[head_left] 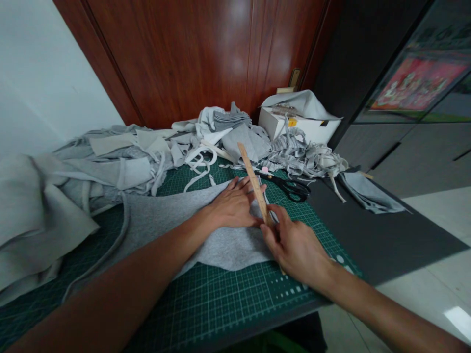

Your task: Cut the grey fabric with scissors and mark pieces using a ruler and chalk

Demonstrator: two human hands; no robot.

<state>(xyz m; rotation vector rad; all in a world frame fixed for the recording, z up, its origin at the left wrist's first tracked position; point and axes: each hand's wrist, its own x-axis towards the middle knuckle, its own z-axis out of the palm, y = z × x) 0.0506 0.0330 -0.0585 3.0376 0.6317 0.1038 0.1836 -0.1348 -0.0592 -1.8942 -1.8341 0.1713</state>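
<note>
A piece of grey fabric (158, 211) lies spread over a green cutting mat (228, 299). Across its right end runs a wooden ruler (252, 174), slanting from upper left to lower right. My left hand (237, 203) rests flat on the fabric, fingers stretched out and partly under or beside the ruler. The near part of the ruler is gripped by my right hand (290, 240), between thumb and fingers; its lower end is mostly hidden by that hand. Black-handled scissors (290, 186) lie on the mat just beyond the ruler, to the right.
Heaps of grey and white fabric (128, 147) line the back and left. Tangled fabric strips (305, 154) lie before a white box (298, 125). A folded grey cloth (371, 191) is on the dark tabletop (353, 240) at right. A wooden door (191, 54) stands behind.
</note>
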